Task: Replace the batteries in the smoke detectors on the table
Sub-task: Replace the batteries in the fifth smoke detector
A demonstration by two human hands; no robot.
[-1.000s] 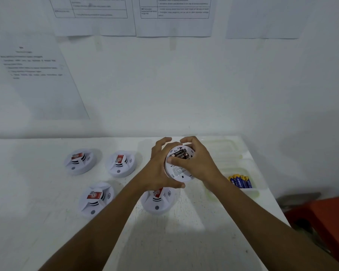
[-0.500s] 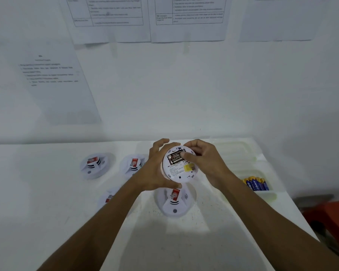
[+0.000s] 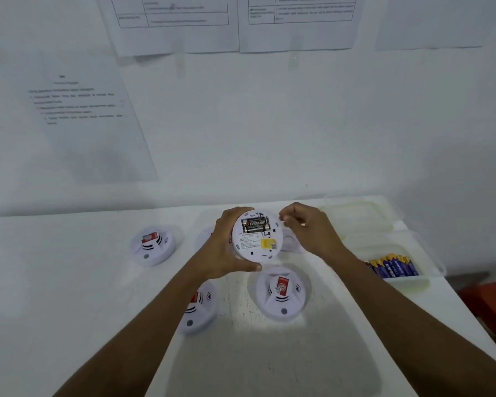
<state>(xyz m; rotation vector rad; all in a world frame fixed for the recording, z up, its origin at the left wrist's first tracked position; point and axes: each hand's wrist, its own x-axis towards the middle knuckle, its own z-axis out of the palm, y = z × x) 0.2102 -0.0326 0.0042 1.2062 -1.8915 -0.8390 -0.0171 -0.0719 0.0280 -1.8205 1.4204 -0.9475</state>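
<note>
Mid-frame, the left hand (image 3: 226, 249) is gripping an upturned smoke detector (image 3: 257, 247); the right hand (image 3: 308, 232) is hovering beside it, fingers curled, hold unclear.

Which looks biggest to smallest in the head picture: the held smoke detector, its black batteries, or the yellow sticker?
1. held smoke detector
2. black batteries
3. yellow sticker
All equally near, so it's sure.

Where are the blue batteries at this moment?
In the head view, the blue batteries lie in a clear tray at the table's right edge, just right of the right forearm.
</note>
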